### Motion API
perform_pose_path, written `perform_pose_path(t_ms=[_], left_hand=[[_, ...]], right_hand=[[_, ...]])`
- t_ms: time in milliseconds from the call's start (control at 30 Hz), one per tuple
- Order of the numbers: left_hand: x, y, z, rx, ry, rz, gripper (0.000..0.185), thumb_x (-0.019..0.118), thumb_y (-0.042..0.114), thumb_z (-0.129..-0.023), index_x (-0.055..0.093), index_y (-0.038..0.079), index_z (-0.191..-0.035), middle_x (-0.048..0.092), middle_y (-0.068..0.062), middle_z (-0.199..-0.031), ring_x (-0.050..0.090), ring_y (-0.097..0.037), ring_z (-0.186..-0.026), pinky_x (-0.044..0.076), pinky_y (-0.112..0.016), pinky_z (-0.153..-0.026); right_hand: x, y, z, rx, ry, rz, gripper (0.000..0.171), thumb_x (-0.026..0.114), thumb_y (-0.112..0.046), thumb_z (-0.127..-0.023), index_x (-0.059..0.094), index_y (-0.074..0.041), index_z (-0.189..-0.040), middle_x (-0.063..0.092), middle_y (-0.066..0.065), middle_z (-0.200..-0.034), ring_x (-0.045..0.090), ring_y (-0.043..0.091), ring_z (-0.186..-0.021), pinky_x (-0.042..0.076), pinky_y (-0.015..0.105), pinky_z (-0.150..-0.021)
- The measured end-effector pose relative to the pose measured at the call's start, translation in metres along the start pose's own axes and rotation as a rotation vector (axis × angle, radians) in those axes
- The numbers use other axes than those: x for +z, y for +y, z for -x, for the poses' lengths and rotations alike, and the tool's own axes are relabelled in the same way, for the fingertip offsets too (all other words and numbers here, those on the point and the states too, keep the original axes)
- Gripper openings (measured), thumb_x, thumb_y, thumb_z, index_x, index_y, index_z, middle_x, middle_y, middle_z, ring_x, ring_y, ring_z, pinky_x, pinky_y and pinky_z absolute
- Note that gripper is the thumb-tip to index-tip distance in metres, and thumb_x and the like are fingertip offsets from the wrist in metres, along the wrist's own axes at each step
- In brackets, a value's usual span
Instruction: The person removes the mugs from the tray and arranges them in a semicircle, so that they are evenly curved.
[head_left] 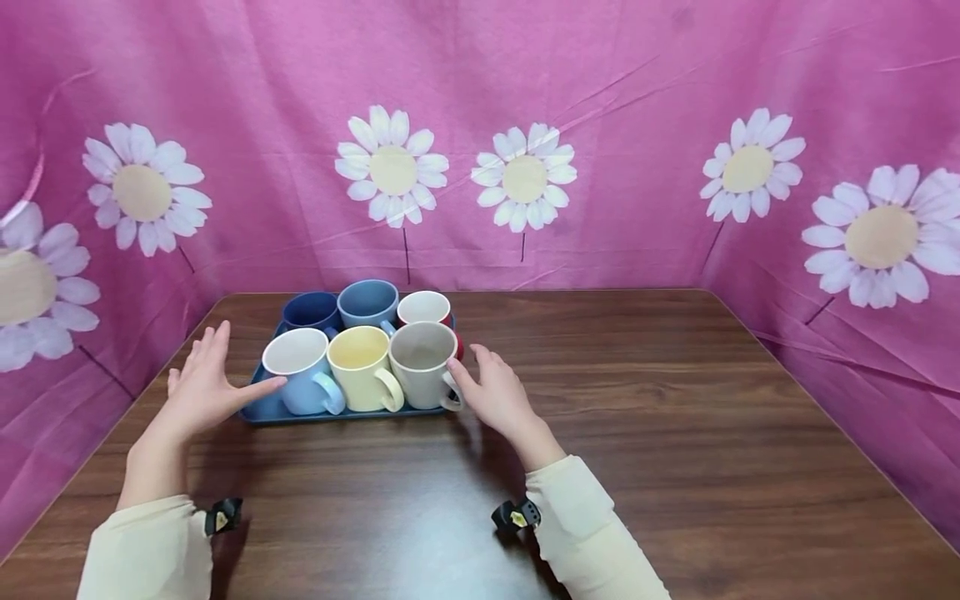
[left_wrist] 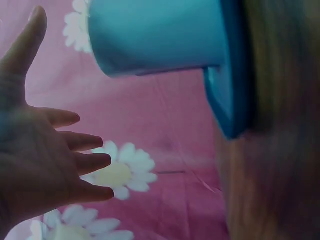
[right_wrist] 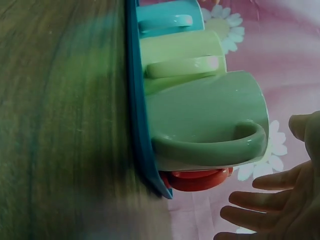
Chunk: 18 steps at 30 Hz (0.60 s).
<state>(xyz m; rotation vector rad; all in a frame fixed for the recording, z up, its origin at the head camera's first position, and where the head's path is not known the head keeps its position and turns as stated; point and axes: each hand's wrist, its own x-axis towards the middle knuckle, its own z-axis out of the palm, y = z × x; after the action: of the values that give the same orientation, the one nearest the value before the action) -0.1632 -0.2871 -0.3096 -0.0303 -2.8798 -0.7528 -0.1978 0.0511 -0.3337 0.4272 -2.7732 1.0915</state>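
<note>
A blue tray (head_left: 264,412) sits on a dark wooden table (head_left: 645,417), toward its far left corner, and serves here as the landmark. Left of the tray, the person's left hand (head_left: 201,385) is held flat with its fingers (left_wrist: 85,162) spread wide and straight, the thumb tip just reaching the tray's left edge; it grips nothing. On the tray stand six mugs in two rows of three. The front row, left to right: a light blue mug (head_left: 300,370), a yellow mug (head_left: 363,367) and a grey mug (head_left: 423,364). Behind them: a dark blue mug (head_left: 311,310), a mid-blue mug (head_left: 368,303) and a red mug (head_left: 424,307) with a white inside. Right of the tray, the right hand (head_left: 498,395) is likewise spread and empty, its fingers close beside the grey mug's handle.

The tray's long axis runs left to right across the table; all mugs stand upright, the front handles pointing right and toward the person. As it looks, both hands flank the tray's short ends, but nothing is grasped or lifted yet, so taking hold remains to be done. Pink daisy-print cloth (head_left: 525,125) surrounds the table.
</note>
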Motion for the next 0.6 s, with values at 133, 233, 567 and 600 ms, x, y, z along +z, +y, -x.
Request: perform_pose_path(t_ms=[133, 233, 567, 600], left_hand=[[0.006, -0.011, -0.002, -0.025, -0.037, 0.027, 0.107, 0.062, 0.049, -0.072, -0.005, -0.007, -0.134, -0.006, -0.035, -0.134, -0.008, -0.050, -0.119, -0.004, -0.070, -0.080], [0.011, -0.018, -0.003, -0.044, -0.077, 0.041, 0.106, 0.061, 0.050, -0.073, -0.005, -0.008, -0.134, -0.006, -0.036, -0.133, -0.008, -0.052, -0.117, -0.002, -0.071, -0.079], [0.023, -0.036, -0.004, -0.092, -0.150, 0.030, 0.107, 0.059, 0.053, -0.072, -0.005, -0.008, -0.133, -0.005, -0.038, -0.131, -0.008, -0.055, -0.115, -0.001, -0.072, -0.076], [0.023, -0.038, -0.004, -0.100, -0.157, 0.026, 0.107, 0.059, 0.054, -0.072, -0.004, -0.008, -0.133, -0.004, -0.039, -0.131, -0.008, -0.055, -0.115, -0.001, -0.072, -0.076]], right_hand=[[0.001, 0.001, 0.000, 0.012, 0.000, -0.021, 0.046, 0.043, -0.041, -0.088, 0.057, -0.001, -0.105, 0.059, 0.013, -0.098, 0.055, 0.025, -0.090, 0.042, 0.038, -0.075], [0.001, 0.002, 0.000, 0.020, -0.010, -0.041, 0.042, 0.043, -0.042, -0.087, 0.061, -0.004, -0.094, 0.061, 0.006, -0.084, 0.056, 0.020, -0.077, 0.043, 0.034, -0.067], [0.007, 0.008, -0.002, 0.036, -0.129, -0.285, 0.034, 0.049, -0.033, -0.087, 0.062, -0.002, -0.085, 0.056, 0.002, -0.072, 0.050, 0.014, -0.068, 0.040, 0.027, -0.060], [0.009, 0.009, -0.002, 0.035, -0.139, -0.312, 0.033, 0.050, -0.032, -0.087, 0.062, -0.001, -0.085, 0.056, 0.002, -0.071, 0.049, 0.014, -0.067, 0.040, 0.026, -0.060]])
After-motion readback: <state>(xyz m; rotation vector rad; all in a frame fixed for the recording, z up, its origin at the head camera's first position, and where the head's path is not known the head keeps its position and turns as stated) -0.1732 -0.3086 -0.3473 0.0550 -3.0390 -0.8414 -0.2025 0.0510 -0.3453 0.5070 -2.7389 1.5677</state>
